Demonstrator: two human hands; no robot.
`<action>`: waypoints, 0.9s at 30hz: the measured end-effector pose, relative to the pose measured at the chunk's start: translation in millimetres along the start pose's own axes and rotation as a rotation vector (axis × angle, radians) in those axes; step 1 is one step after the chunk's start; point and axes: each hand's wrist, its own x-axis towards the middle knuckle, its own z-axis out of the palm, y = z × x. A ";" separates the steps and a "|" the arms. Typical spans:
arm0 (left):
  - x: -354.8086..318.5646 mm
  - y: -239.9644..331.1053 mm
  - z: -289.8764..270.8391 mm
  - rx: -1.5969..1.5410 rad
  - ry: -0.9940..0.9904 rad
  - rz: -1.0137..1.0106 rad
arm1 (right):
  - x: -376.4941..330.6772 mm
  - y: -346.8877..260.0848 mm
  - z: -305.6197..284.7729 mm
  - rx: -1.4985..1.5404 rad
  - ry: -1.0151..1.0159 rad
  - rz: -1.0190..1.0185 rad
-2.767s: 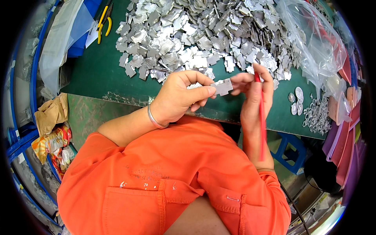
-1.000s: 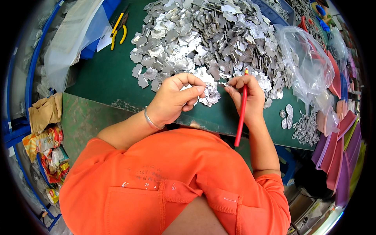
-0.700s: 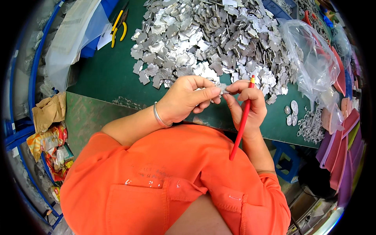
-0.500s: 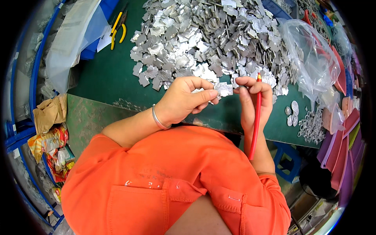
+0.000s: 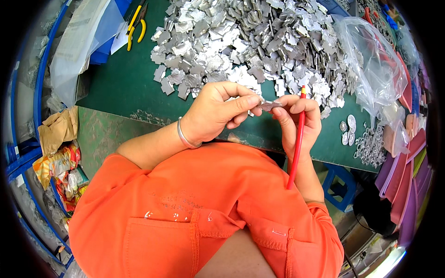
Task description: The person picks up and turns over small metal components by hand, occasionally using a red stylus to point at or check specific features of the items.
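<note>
A broad heap of silvery metal pieces (image 5: 250,41) lies just beyond the left hand (image 5: 214,111) and right hand (image 5: 309,124), apparently for easy reach. The hands are slightly apart, a red pencil (image 5: 295,148) tucked into the right one, seemingly to leave its pinch free; between them, both grip one grey metal plate (image 5: 269,106), probably to steady it.

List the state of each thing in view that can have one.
Left hand: pinching
Right hand: pinching, pencil tucked in
Metal piece: held off the table by both hands
Red pencil: held, slanted
Pliers: lying down, handles apart
Metal pieces: loosely heaped
Plastic bag: crumpled
Brown paper: crumpled
</note>
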 end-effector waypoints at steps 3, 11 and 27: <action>0.2 0.6 2.0 0.038 0.009 -0.002 | -1.2 2.8 -3.7 -0.175 -0.056 -0.175; -1.9 1.2 5.4 0.172 0.108 -0.009 | -0.5 -2.2 2.3 0.072 0.086 -0.043; 2.2 -1.1 -3.1 -0.224 0.041 -0.217 | 5.2 -10.7 12.1 -0.257 -0.132 -0.377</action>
